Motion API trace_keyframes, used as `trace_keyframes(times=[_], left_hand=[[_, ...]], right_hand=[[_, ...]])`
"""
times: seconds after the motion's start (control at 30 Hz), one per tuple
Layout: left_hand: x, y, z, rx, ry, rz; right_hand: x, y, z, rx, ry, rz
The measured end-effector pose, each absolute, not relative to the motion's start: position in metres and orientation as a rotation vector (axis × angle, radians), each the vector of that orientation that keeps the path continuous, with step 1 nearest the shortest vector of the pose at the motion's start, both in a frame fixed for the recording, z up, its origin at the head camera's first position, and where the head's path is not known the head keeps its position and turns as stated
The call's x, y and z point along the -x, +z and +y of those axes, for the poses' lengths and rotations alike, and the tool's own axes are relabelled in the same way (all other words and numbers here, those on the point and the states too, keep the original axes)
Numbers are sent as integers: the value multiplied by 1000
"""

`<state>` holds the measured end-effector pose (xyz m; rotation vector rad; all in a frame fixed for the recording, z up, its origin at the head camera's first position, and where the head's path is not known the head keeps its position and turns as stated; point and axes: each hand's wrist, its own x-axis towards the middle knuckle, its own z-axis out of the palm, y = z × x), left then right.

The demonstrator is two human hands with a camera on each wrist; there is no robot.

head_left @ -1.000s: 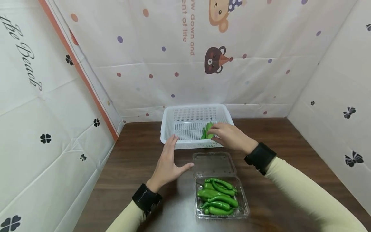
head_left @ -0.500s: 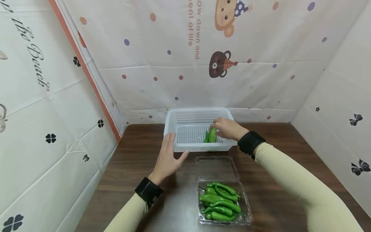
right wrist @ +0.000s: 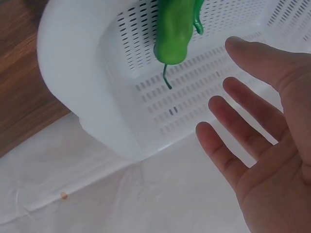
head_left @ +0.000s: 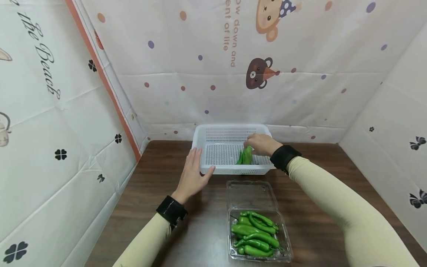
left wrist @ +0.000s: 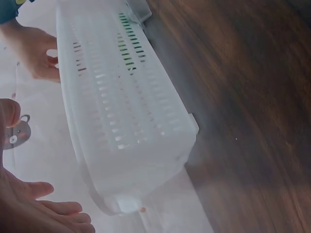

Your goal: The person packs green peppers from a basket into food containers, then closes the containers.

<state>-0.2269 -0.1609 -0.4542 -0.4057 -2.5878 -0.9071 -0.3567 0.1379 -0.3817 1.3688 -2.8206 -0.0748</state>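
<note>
In the head view, a white perforated plastic basket [head_left: 230, 170] stands at the back of the table. Inside, near its front wall, lie a thick green pepper [head_left: 247, 156] and a slimmer one [head_left: 240, 158] beside it. My right hand [head_left: 261, 144] hovers over the stem end of the thick pepper. The right wrist view shows that hand's fingers [right wrist: 228, 121] spread apart, clear of the pepper [right wrist: 172, 36] and its thin stem. At the basket's front left corner, my left hand [head_left: 191, 174] lies with straight fingers and its thumb by the front rim.
Nearer me sits a clear plastic clamshell box [head_left: 260, 258] holding several green peppers [head_left: 255, 233]. Its lid [head_left: 250, 194] lies folded back toward the basket. Printed white cloth [head_left: 186, 104] walls the dark wooden table [head_left: 320, 185] at the back and sides.
My right hand has moved farther back over the basket, covering the thick pepper's stem in the head view. My left hand has come closer to the basket's corner. The head view has shifted slightly.
</note>
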Motion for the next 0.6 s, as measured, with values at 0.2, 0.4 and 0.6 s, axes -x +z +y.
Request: trace_keyframes(times=[0.2, 0.4, 0.6], left_hand=[[233, -455, -163, 363, -880, -2645], [238, -453, -171, 346, -843, -2657], [240, -452, -176, 352, -840, -2645]], right_hand=[[365, -384, 135, -1397, -162, -2836], [373, -386, 131, -1387, -266, -2906], [383, -391, 124, -1366, -294, -2954]])
